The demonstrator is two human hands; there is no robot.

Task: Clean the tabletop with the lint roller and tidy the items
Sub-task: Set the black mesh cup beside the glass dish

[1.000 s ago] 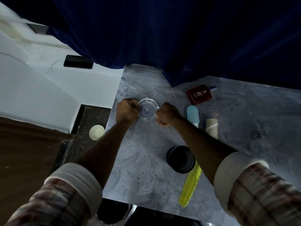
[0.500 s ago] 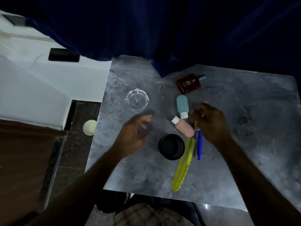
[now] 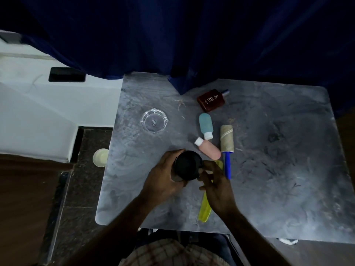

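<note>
Lint roller (image 3: pixel 226 141) lies untouched on the desk (image 3: pixel 288 169), its dirty paper head away from me and its blue handle toward me, just beside the pink bottle (image 3: pixel 208 149) and the teal bottle (image 3: pixel 205 125). A second ago both my hands were at the clear glass dish (image 3: pixel 154 120); now that dish sits alone near the desk's far left, and I have taken up the black jar (image 3: pixel 187 166) instead, so I judge I am tidying items before any rolling begins. My left hand (image 3: pixel 163 179) is curled around the jar's left side, fingers closed on it and bearing it. My right hand (image 3: pixel 215 187) is half open, thumb and fingertips touching the jar's right rim, over the yellow comb (image 3: pixel 204 210). Brown bottle (image 3: pixel 211 99) lies farther off, by the blue curtain (image 3: pixel 172 35). Hair and lint are strewn over the desk, mostly on its right half.
</note>
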